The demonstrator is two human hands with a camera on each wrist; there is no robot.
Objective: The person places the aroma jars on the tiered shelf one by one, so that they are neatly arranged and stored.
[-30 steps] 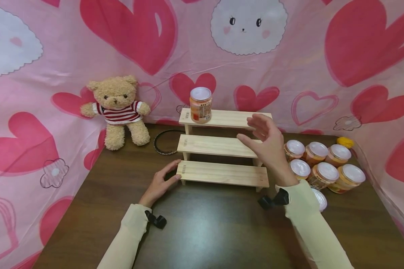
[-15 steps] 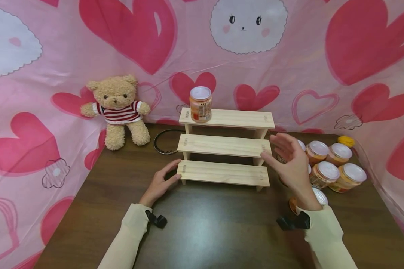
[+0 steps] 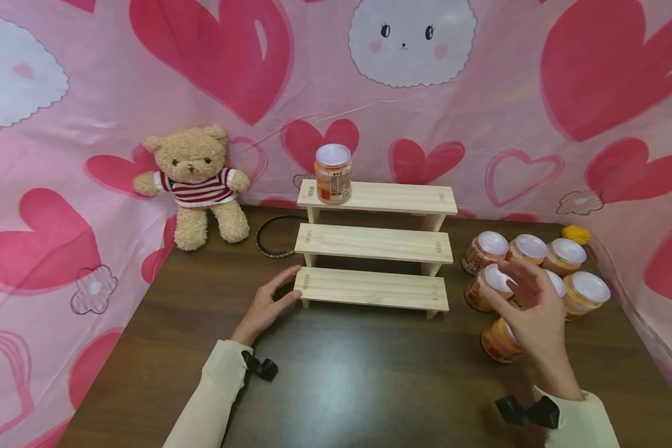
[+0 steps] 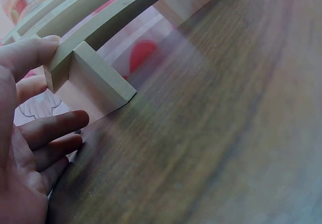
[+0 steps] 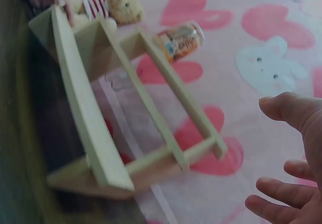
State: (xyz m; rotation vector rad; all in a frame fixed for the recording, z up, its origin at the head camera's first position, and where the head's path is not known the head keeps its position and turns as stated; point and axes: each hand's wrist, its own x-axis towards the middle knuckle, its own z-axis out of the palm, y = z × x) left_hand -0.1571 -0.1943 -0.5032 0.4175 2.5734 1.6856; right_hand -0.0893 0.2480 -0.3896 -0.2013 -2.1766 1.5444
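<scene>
- Nearest us, a dark wood-grain tabletop [image 3: 336, 386] fills the bottom of the frame.
- At lower right, the right hand [image 3: 532, 317] holds nothing; its fingers and thumb are parted over the jars [image 3: 587, 298]. It has just swung over from the right end of the three-step wooden display shelf [image 3: 372, 242], which, we judge, puts the jars within its reach.
- Left of centre, the left hand [image 3: 264, 308] grips the left end of the lowest step between thumb and finger, as it did a moment ago.
- At right, we count seven orange jars with white lids, clustered upright; the hand partly hides some.
- In the centre, the shelf climbs away from us; one matching jar [image 3: 333, 177] stands upright at the top step's left end.
- Upper left, a teddy bear [image 3: 193, 186] in striped knitwear sits before pink heart-print cloth [image 3: 325, 74].
</scene>
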